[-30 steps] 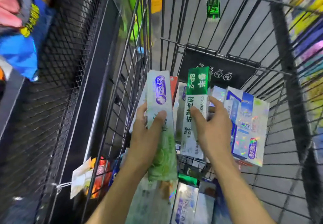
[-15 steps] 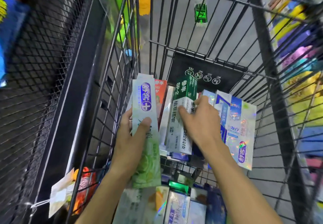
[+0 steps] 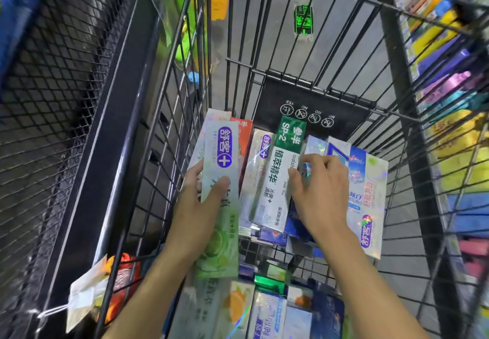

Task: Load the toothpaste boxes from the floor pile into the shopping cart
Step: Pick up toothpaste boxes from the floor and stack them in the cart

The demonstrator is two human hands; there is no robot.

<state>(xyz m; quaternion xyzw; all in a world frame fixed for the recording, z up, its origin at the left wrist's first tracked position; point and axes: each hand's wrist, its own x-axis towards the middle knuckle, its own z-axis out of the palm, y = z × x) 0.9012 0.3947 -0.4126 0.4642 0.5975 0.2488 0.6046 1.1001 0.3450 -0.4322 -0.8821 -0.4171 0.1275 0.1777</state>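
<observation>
Gripping a pale green toothpaste box [image 3: 221,201] lengthwise, the left hand [image 3: 197,211] has its thumb across the front face and fingers wrapped behind; box upright, slightly tilted, inside the shopping cart [image 3: 169,153] near its left wire wall. Right hand [image 3: 321,193] has curled fingers pinching the top edge of a holographic silver box [image 3: 313,148] in the row of upright boxes. Just left of that hand stands a green-and-white box [image 3: 280,174] marked SP-2, leaning against a white box [image 3: 255,169]; a red box [image 3: 244,137] sits behind the held one. On the right, a white holographic box [image 3: 370,201] with a blue box [image 3: 356,164] touching it. More boxes lie flat at the near end of the cart [image 3: 267,312]. A black placard [image 3: 312,105] with round icons hangs on the cart's far wall. A paper tag [image 3: 84,299] hangs outside the left wall. Shelves at the edges are blurred.
</observation>
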